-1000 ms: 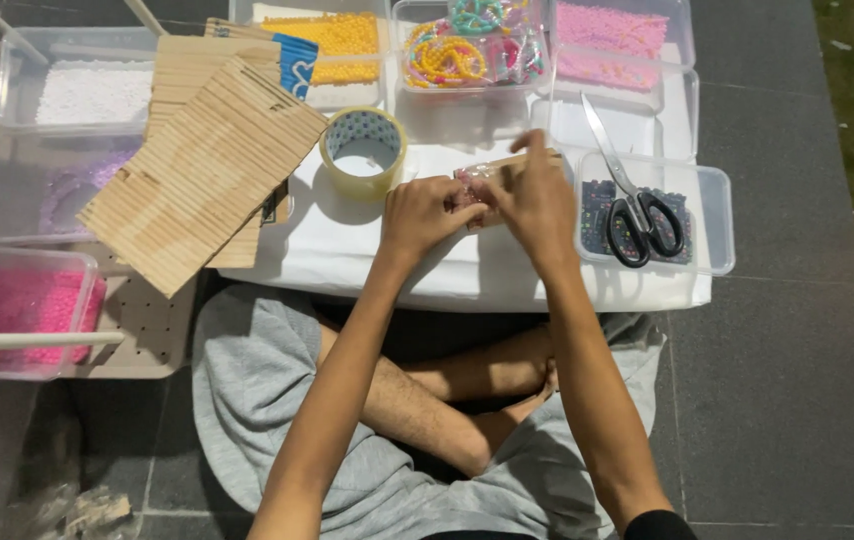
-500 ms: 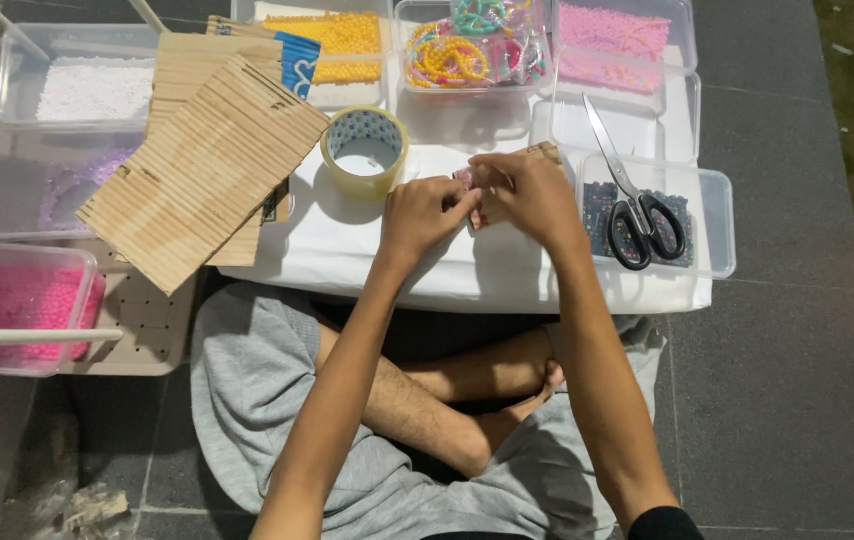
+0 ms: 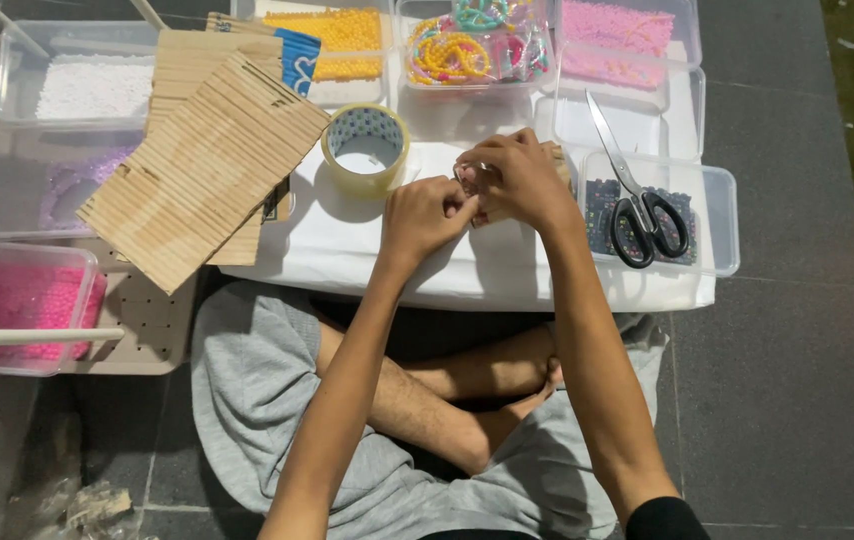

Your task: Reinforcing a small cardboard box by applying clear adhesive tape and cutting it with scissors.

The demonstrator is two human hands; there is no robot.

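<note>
From the head camera I look down on a white tabletop (image 3: 347, 250) set over crossed legs. My left hand (image 3: 425, 215) is curled into a loose fist, its fingertips pressed against those of my right hand (image 3: 519, 178). The right hand is bent over, thumb and fingers pinched together on something small at the point where both hands meet. I think it is a bead or a bit of string, but the fingers hide it, so I cannot tell.

Just left of the hands stands a roll of clear tape (image 3: 366, 148). Farther left a panel of wooden sticks (image 3: 202, 170) lies tilted, overhanging the tabletop edge. To the right, scissors (image 3: 637, 195) rest across a clear box of dark beads (image 3: 717, 215). Along the far edge sit boxes of yellow beads (image 3: 337, 40), mixed bright strings (image 3: 467, 45) and pink beads (image 3: 627, 35).
</note>
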